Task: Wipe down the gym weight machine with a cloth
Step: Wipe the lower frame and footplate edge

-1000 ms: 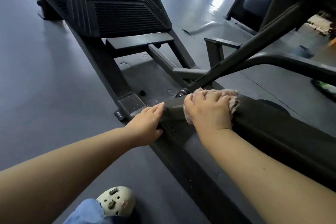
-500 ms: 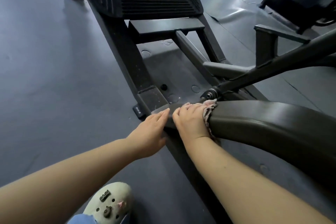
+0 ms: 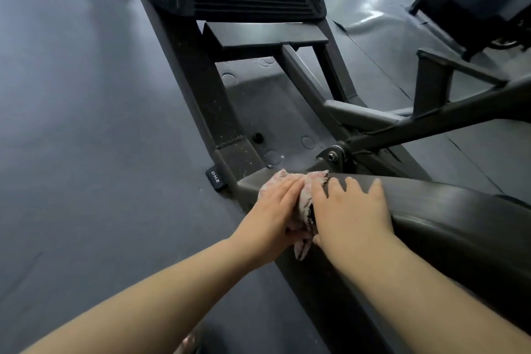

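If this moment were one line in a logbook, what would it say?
step: wiping machine frame | left hand: flat on pink cloth | right hand: fingers spread, on cloth edge and black pad | floor: grey

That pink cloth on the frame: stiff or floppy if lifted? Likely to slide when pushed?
Probably floppy: the cloth lies bunched between the left hand and right hand, with a frayed end dangling below. Likely light, since it drapes over the machine frame edge unsupported. It should slide easily on that smooth dark surface.
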`<state>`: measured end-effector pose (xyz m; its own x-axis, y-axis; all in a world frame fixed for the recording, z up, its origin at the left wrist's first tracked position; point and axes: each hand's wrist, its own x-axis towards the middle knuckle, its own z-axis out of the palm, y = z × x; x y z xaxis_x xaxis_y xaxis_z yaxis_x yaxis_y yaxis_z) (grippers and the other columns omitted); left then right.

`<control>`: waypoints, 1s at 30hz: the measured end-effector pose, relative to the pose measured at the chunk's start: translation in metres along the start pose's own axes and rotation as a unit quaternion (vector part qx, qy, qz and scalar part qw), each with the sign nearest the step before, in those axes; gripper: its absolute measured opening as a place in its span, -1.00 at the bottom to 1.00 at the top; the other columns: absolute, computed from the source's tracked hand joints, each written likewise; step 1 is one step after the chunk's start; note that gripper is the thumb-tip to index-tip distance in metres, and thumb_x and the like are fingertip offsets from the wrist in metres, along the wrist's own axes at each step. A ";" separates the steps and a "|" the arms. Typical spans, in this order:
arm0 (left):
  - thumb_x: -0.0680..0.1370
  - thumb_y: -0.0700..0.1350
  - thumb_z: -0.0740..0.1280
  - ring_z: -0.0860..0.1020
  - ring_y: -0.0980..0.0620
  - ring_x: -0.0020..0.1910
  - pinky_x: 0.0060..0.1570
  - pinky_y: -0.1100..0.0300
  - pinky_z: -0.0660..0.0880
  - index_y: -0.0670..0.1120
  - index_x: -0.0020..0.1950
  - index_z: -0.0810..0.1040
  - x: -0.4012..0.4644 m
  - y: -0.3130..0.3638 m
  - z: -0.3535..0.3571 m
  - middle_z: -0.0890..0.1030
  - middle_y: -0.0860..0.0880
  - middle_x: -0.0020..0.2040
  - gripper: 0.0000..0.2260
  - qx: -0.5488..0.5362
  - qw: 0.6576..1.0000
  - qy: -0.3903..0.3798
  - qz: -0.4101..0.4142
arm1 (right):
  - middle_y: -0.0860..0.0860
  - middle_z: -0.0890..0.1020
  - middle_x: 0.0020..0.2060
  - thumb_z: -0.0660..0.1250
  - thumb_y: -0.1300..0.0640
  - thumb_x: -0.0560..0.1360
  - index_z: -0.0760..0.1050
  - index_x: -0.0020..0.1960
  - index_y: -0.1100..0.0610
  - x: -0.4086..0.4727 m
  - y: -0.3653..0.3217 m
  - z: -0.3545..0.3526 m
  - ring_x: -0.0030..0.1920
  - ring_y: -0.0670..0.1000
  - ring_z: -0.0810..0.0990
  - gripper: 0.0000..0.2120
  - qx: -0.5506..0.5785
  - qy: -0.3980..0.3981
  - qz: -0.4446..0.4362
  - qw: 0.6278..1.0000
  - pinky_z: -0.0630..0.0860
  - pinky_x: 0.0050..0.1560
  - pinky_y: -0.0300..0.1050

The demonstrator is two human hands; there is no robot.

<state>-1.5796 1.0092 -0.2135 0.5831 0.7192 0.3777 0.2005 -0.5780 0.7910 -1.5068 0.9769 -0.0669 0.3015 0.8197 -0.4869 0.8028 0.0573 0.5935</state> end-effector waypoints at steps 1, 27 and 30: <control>0.39 0.14 0.30 0.25 0.01 0.38 0.45 0.24 0.00 -0.25 0.41 0.33 0.004 0.000 0.003 0.41 -0.17 0.38 -0.30 0.004 1.000 0.013 0.009 | 0.15 0.11 0.50 0.15 -0.08 0.60 -0.16 0.55 0.14 -0.003 0.001 0.000 0.48 0.21 0.09 -0.29 0.000 -0.003 0.011 1.000 0.03 0.40 0.30; 0.03 -0.01 0.52 0.36 0.03 0.27 0.32 -0.05 0.22 0.03 0.39 0.38 0.014 -0.108 0.016 0.47 0.06 0.30 -0.10 0.024 0.992 -0.021 -0.122 | 0.26 0.02 0.51 -0.03 0.10 0.66 -0.17 0.52 0.29 -0.008 -0.007 0.010 0.50 0.28 0.03 -0.45 -0.014 0.020 0.028 0.999 0.02 0.38 0.36; 0.12 -0.06 0.59 0.22 0.05 0.39 0.41 -0.14 0.06 0.12 0.45 0.26 0.013 -0.113 0.011 0.34 0.09 0.34 -0.05 0.052 0.972 -0.075 -0.215 | 0.27 0.00 0.51 -0.05 0.13 0.65 -0.19 0.52 0.30 -0.008 -0.006 0.009 0.50 0.30 0.02 -0.45 -0.019 0.018 0.023 0.999 0.01 0.37 0.37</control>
<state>-1.5860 1.0796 -0.3028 0.5340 0.8434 -0.0584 0.5249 -0.2766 0.8050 -1.5097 0.9646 -0.0724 0.3185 0.8414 -0.4366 0.7687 0.0402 0.6383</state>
